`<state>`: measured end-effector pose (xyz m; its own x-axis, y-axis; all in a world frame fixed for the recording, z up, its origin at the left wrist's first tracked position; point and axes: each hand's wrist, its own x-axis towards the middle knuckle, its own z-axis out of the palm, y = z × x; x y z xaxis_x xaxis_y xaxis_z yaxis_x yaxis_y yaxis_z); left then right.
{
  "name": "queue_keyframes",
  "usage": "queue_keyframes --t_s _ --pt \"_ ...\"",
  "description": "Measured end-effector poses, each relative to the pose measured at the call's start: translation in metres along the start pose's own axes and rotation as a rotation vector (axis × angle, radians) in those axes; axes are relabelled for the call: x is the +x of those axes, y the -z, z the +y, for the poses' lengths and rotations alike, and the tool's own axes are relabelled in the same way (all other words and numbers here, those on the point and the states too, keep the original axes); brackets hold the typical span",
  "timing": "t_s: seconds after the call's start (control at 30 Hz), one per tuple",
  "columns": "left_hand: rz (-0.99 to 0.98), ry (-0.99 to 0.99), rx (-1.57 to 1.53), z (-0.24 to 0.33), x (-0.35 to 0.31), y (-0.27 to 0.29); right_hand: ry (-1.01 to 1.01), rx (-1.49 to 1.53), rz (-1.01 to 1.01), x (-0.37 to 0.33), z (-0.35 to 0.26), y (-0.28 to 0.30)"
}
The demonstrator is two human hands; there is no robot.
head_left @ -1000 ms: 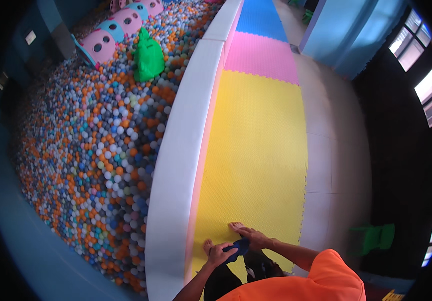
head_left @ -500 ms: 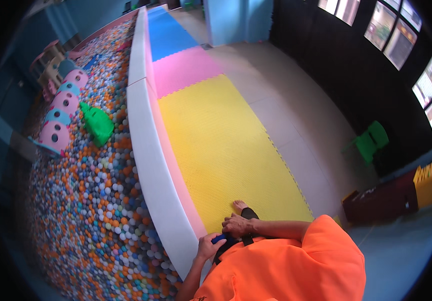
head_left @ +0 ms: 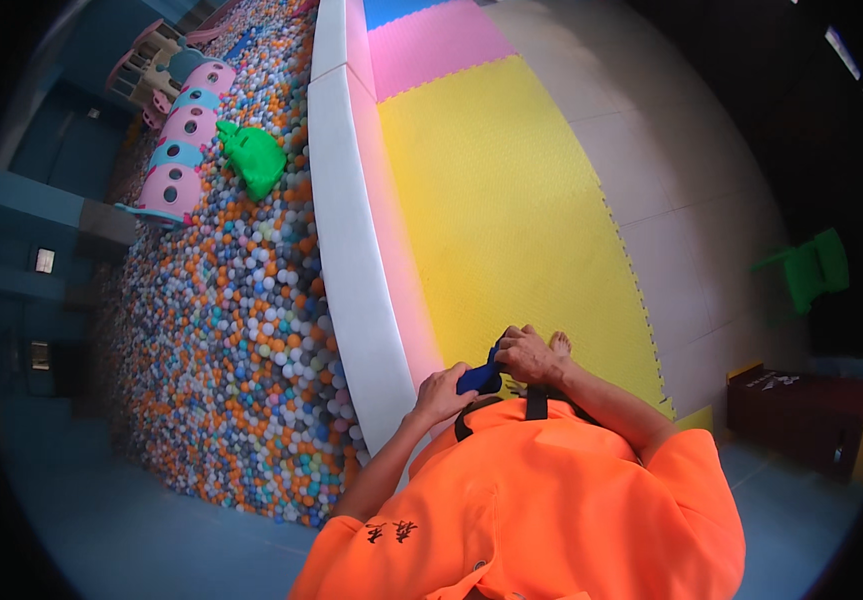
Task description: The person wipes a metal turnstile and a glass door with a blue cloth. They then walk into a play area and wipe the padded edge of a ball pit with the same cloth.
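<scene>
In front of my waist, my left hand (head_left: 440, 393) is closed on one end of a dark blue thing (head_left: 477, 379). It looks soft and cloth-like, but its kind cannot be made out. Bent over its other end, my right hand (head_left: 527, 354) pinches it with curled fingers, higher and to the right of the left one. Between the two hands the blue piece runs at a slant. Below it, a black strap (head_left: 536, 403) lies at the front of my orange top (head_left: 551, 490). My bare foot (head_left: 559, 343) shows just past the right hand.
A yellow foam mat (head_left: 501, 200) lies ahead, with a pink mat (head_left: 441, 45) beyond. To the left, a white padded wall (head_left: 356, 240) borders a pit of balls (head_left: 241, 330) holding a play tunnel (head_left: 191, 127). At right are a green chair (head_left: 813, 270) and a dark red crate (head_left: 801, 415).
The view has tipped downward. Both hands now appear farther from my body, and more of the blue thing shows between them. Both keep hold of it.
</scene>
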<state>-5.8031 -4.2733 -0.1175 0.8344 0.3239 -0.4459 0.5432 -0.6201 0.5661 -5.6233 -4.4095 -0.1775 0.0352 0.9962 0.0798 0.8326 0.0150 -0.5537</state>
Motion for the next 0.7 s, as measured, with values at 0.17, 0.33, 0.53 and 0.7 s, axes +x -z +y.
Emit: queue_keyframes --t_s 0.17,0.33,0.53,0.7 --pt "0.048 0.09 -0.045 0.046 0.025 -0.017 -0.037 0.074 -0.182 -0.014 0.042 0.041" --pt "0.226 -0.163 -0.157 0.066 0.038 -0.035 -0.02 0.249 -0.243 -0.025 0.071 0.041" --pt "0.095 0.174 -0.563 0.066 0.047 -0.047 0.033 0.479 -0.253 -0.026 0.097 0.048" --pt "0.169 0.166 -0.533 0.056 0.062 -0.053 -0.01 0.479 -0.307 -0.019 0.107 0.055"
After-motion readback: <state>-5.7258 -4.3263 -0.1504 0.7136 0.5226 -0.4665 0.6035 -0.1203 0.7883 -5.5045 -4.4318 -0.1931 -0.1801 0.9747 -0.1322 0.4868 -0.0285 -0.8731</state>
